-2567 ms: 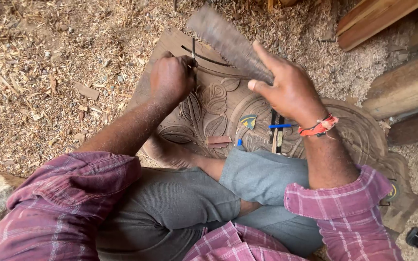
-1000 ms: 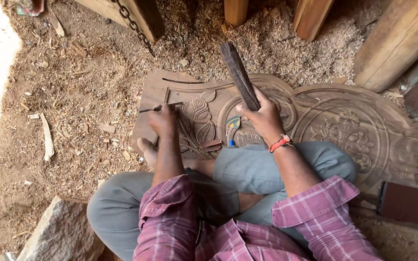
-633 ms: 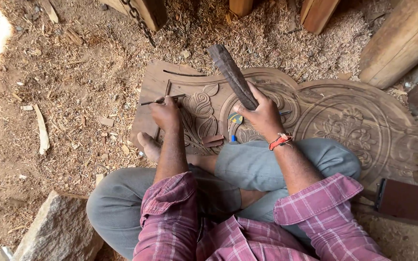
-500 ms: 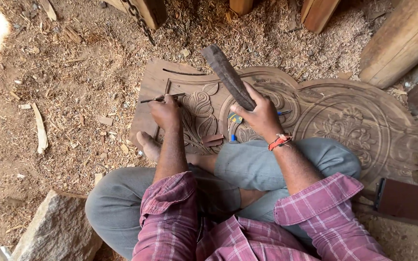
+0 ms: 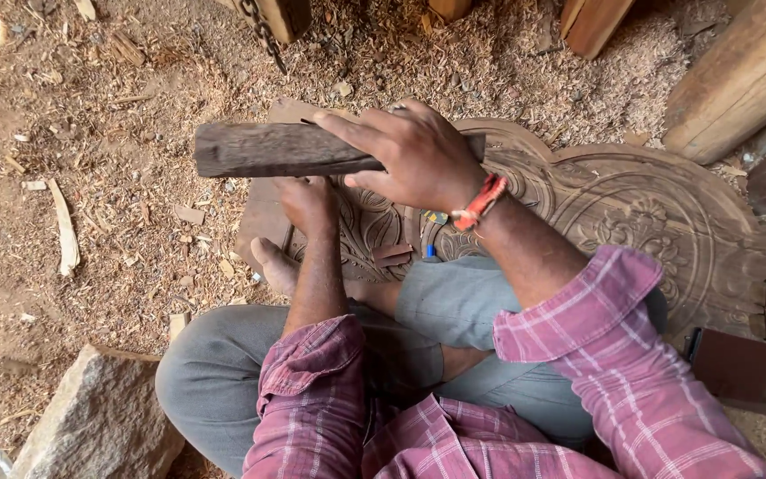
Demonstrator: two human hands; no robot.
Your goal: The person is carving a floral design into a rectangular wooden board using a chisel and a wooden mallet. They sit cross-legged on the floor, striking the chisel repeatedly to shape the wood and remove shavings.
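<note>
R hand (image 5: 418, 160) clamped on wooden mallet (image 5: 277, 149), held level above carved panel (image 5: 649, 222). L hand (image 5: 308, 202) fisted on chisel (image 5: 287, 238), tip on panel. Hands apart.

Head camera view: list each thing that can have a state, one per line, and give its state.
Wooden mallet: held level in the right hand, raised above the panel.
Left hand: closed on a chisel that is mostly hidden.
Carved wooden panel: flat on the ground, partly carved.
Bare foot: resting on the panel's edge.
</note>
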